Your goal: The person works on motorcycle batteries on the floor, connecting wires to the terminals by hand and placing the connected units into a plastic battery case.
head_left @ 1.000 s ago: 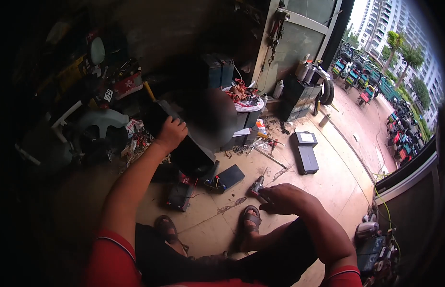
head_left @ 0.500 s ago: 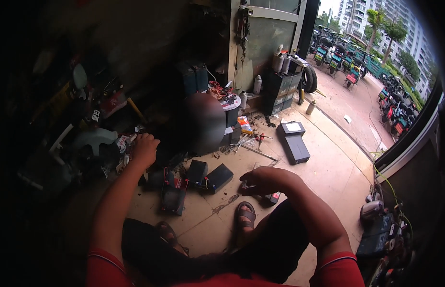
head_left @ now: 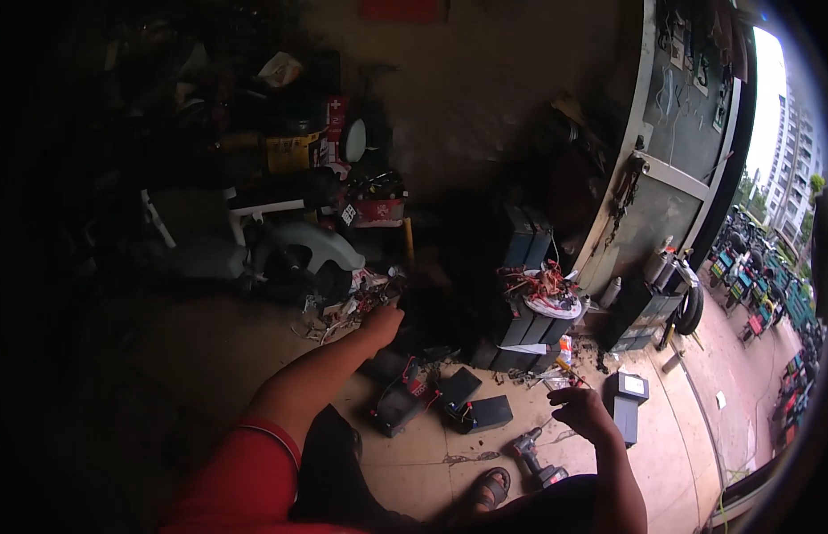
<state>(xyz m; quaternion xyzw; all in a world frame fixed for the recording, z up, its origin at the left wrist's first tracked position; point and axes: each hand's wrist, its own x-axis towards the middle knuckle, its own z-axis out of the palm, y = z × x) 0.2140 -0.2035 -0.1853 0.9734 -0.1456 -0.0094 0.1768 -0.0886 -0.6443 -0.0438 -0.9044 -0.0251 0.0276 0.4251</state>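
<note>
My left hand [head_left: 384,322] is curled at the dark edge beside loose scrap [head_left: 338,311]; what it grips is hidden in shadow. My right hand [head_left: 581,408] hangs open, fingers bent apart and holding nothing, above a cordless drill [head_left: 530,452] lying on the tiled floor [head_left: 677,445]. Between my hands lie dark rectangular batteries [head_left: 490,414] with red wires and connectors, and another battery with wiring [head_left: 392,409]. A dark casing [head_left: 625,418] with a pale label lies right of my right hand.
A partly dismantled scooter [head_left: 298,249] and piled boxes [head_left: 334,116] fill the dark left side. Stacked batteries bear a tray of red wires [head_left: 543,289] near a glass door [head_left: 672,125]. Spray cans [head_left: 663,271], a tyre [head_left: 690,311] and rows of parked scooters [head_left: 761,294] outside are at the right.
My view has swung left and up. The black panel that my left hand held upright earlier no longer shows. My right hand has moved from the drill and its fingers hang apart.
</note>
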